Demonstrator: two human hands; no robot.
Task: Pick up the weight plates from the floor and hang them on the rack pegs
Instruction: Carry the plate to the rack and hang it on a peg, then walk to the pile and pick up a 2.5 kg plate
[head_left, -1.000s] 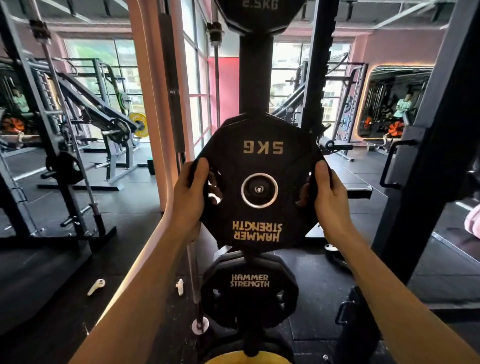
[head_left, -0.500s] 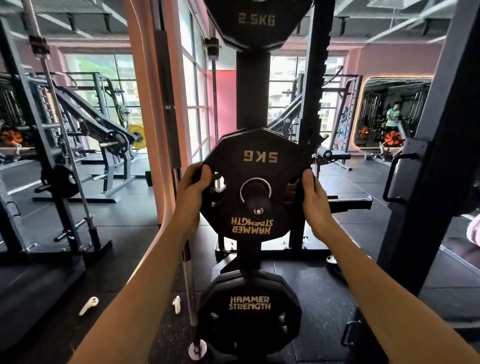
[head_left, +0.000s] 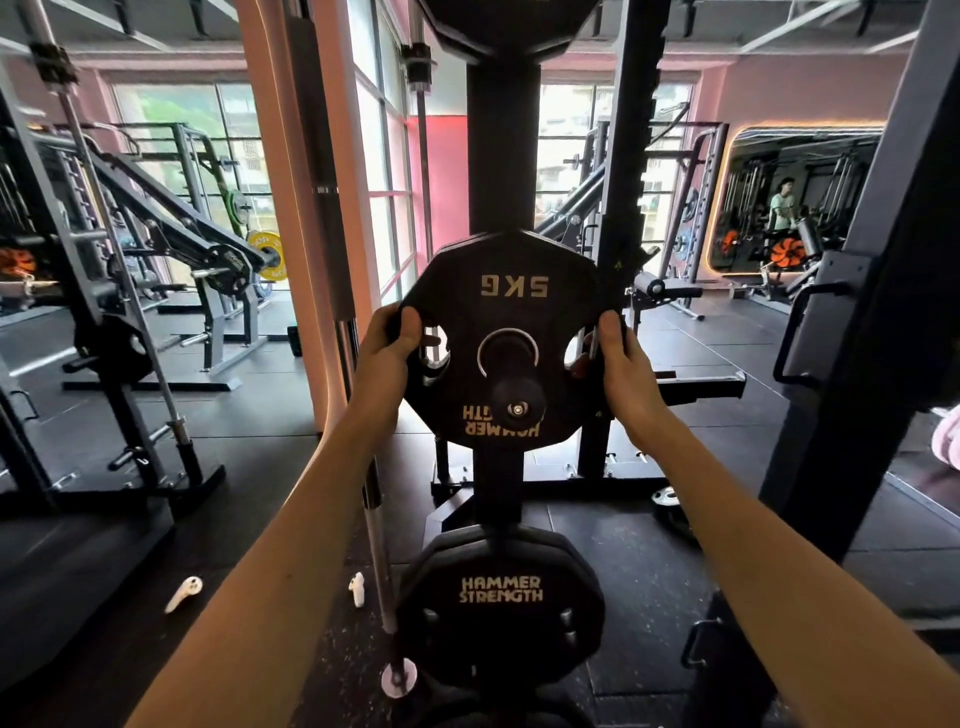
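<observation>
Plate in hand: black 5KG weight plate (head_left: 511, 338), many-sided, its "5KG" and "HAMMER STRENGTH" lettering upside down, threaded by its centre hole onto the rack peg (head_left: 518, 400), whose capped end pokes out in front of the plate face.
Left hand (head_left: 389, 353): grips the plate's left edge, thumb over the front, fingers curled through the grip slot.
Right hand (head_left: 621, 364): grips the plate's right edge the same way, thumb on the front, fingers wrapped behind.
Rack post (head_left: 503, 150): black upright column rising behind the plate; the bottom of another plate (head_left: 506, 26) hangs at the top, cut off by the frame.
Lower plate (head_left: 501, 603): black "HAMMER STRENGTH" plate hanging on the same post, lettering upright, directly below the 5KG one and well apart from it.
Floor (head_left: 260, 493): dark rubber; 2 white earbuds (head_left: 183, 593) lie on it to the left, and a small plate (head_left: 670, 501) lies to the right of the rack base.
Barbell (head_left: 382, 571): stands upright just left of the lower plate.
</observation>
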